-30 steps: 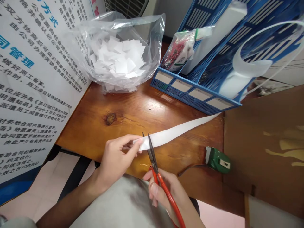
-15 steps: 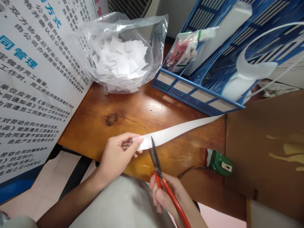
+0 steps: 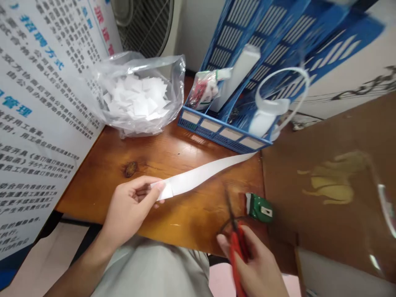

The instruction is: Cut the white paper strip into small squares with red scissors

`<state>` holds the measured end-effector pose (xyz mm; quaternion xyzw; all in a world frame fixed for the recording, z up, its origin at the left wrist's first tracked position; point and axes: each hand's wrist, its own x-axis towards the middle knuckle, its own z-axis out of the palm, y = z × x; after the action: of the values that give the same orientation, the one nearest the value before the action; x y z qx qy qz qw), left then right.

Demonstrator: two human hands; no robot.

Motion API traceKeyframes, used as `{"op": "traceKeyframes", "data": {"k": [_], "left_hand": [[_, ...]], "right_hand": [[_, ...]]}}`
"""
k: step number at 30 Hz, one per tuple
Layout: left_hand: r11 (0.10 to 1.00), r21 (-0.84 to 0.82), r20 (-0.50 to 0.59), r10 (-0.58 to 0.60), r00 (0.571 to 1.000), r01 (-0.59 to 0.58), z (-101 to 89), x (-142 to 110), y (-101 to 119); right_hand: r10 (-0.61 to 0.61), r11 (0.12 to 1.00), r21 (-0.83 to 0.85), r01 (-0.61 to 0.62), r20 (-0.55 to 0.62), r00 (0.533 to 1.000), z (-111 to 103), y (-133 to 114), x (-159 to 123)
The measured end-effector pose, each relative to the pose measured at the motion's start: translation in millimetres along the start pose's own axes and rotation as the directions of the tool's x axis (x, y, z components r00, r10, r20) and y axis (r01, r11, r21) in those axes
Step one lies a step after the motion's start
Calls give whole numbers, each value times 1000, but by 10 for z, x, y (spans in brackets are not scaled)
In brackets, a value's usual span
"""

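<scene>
My left hand [image 3: 131, 206] pinches the left end of a long white paper strip [image 3: 201, 175] between thumb and fingers. At that end, a small white paper piece [image 3: 167, 192] overlaps the strip under my thumb. The strip slants up to the right, and its far tip reaches the foot of the blue file rack [image 3: 225, 138]. Apart from the paper, at the lower right, my right hand [image 3: 260, 264] grips red-handled scissors [image 3: 236, 247]. Their dark blades point up and are blurred, seemingly together.
A clear plastic bag [image 3: 176, 88] of cut white paper pieces [image 3: 142, 97] stands at the back left of the wooden table [image 3: 102, 185]. Right of the scissors lies a green tape measure [image 3: 260, 207]. A printed board [image 3: 46, 103] borders the left; a fan [image 3: 148, 24] is behind.
My right hand has drawn the scissors off the strip, toward the right. A cut edge now shows near my left thumb, with the small piece overlapping the strip. The view has shifted.
</scene>
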<state>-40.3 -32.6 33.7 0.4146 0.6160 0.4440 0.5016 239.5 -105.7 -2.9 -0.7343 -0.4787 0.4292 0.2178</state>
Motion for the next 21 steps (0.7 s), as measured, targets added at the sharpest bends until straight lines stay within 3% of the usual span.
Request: {"op": "traceKeyframes", "data": {"k": [5,10,12,15,18,20,21], "left_hand": [[976,34,28,213,977,-214,0,85,396],[943,-16,192,329,925,-332,63,44,592],[930,-24,281,357,891,-366,68,-18,580],[906,-2,354,397,847,-424,36,-115,503],[869,4,392,454,800,-495,-3,-183,384],[843,-19,431,493,756,-538,9,-199,276],[833,-36,440,509,740,-552,35,-194,214]], "right_hand": [[-140,939,-326,114,-58,988,202,-134,216],[-350,910,-257,327,-50,935,427,-396,378],[-386,916,-118,382,-14,922,401,-434,444],[-289,899,328,291,-56,956,239,-435,625],[-180,769,609,197,-89,980,14,-523,948],[-52,485,871,78,-61,997,-157,-699,1205],[-33,448,888,106,-102,994,-253,-824,1328]]}}
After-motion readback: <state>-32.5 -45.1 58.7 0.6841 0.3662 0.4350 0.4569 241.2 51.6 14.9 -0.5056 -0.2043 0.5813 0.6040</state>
